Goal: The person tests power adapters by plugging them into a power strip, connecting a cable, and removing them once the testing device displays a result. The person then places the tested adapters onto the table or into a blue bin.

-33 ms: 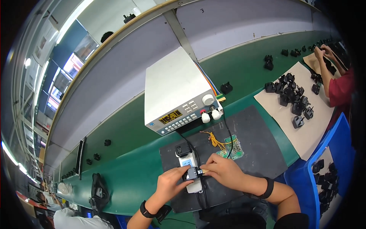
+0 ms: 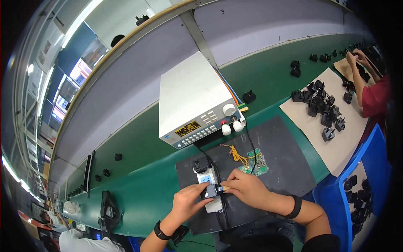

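I see the left hand (image 2: 187,200) pinching a small black boxy plastic adapter (image 2: 208,192) on the middle of the long white plastic power strip (image 2: 215,206). By the strip's right edge, the right hand (image 2: 248,189) pinches a small silver-and-tan plug (image 2: 220,189). From here, I'd hold the adapter still and the plug straight. The plug's long axis runs sideways, tip pointing left; I can't tell the adapter's.

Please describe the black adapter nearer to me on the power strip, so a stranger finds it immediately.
On the dark mat before the white instrument lies a white power strip. The nearer black adapter there is held in the left hand; the farther black adapter is untouched.
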A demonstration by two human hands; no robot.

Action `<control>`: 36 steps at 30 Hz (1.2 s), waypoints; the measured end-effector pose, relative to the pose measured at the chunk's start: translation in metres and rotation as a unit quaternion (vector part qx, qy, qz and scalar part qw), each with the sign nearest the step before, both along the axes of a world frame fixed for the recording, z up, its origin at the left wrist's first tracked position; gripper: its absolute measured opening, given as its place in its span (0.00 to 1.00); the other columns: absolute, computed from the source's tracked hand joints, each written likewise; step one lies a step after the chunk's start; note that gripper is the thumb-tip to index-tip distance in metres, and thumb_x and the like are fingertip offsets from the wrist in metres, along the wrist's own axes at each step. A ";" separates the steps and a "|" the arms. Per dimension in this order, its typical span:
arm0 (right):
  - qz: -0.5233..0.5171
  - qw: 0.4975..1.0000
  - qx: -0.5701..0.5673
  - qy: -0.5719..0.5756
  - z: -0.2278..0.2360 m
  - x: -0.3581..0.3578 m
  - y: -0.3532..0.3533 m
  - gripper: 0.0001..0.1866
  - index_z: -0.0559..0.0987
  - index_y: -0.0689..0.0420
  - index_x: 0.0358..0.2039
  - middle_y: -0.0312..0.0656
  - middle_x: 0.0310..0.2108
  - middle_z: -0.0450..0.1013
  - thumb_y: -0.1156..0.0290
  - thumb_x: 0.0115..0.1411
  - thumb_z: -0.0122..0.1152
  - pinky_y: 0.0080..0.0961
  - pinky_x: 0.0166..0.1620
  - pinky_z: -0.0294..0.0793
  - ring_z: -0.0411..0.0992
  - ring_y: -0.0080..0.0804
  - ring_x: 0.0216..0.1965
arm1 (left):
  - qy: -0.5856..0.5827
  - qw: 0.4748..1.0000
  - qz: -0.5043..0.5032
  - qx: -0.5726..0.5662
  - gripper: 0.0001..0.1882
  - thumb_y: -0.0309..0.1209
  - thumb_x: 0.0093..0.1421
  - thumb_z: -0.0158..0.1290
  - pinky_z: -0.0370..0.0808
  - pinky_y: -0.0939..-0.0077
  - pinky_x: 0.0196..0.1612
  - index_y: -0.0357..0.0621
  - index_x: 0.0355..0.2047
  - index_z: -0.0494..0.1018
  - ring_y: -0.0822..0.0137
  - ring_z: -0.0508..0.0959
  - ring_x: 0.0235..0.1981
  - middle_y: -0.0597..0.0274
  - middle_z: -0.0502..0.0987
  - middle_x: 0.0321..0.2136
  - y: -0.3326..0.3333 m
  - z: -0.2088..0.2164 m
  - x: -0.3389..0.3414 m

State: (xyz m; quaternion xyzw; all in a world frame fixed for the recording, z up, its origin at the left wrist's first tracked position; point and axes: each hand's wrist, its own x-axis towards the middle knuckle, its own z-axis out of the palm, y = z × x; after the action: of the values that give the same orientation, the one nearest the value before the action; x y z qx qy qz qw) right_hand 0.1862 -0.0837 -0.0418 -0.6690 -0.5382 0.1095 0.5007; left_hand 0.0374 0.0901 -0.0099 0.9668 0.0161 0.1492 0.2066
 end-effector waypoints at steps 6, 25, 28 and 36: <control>-0.006 1.000 0.007 0.025 -0.009 -0.005 0.003 0.11 0.79 0.58 0.36 0.41 0.31 0.67 0.75 0.50 0.64 0.32 0.33 0.72 0.72 0.37 0.31 | -0.023 1.000 -0.003 0.009 0.24 0.33 0.44 0.66 0.77 0.70 0.37 0.41 0.43 0.75 0.57 0.80 0.35 0.55 0.79 0.35 0.000 -0.004 -0.004; -0.315 0.868 -0.281 -0.261 0.000 0.216 0.034 0.22 0.77 0.48 0.45 0.44 0.46 0.71 0.73 0.46 0.63 0.38 0.42 0.73 0.71 0.44 0.45 | 0.075 0.986 0.045 0.139 0.29 0.41 0.38 0.68 0.74 0.67 0.35 0.43 0.42 0.76 0.57 0.76 0.33 0.58 0.78 0.31 0.051 0.018 0.061; -0.312 0.876 -0.247 -0.271 -0.031 0.263 0.087 0.27 0.69 0.40 0.55 0.44 0.58 0.63 0.72 0.54 0.55 0.43 0.48 0.71 0.68 0.46 0.52 | 0.081 0.984 0.052 0.148 0.24 0.42 0.40 0.66 0.74 0.68 0.32 0.45 0.38 0.78 0.59 0.76 0.32 0.59 0.76 0.24 0.056 0.020 0.058; -0.179 0.912 -0.285 -0.234 -0.045 0.316 0.093 0.23 0.78 0.46 0.46 0.45 0.44 0.73 0.62 0.46 0.68 0.37 0.47 0.72 0.72 0.46 0.47 | -0.035 0.990 0.104 0.089 0.26 0.35 0.31 0.72 0.73 0.74 0.31 0.45 0.35 0.80 0.66 0.76 0.26 0.62 0.75 0.21 0.056 0.070 0.020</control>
State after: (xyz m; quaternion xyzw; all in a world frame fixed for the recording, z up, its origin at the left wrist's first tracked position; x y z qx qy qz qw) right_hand 0.5021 0.0092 -0.0869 -0.8748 -0.4574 0.0070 0.1598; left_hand 0.0577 0.1461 0.0603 0.9686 0.0954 0.2049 0.1037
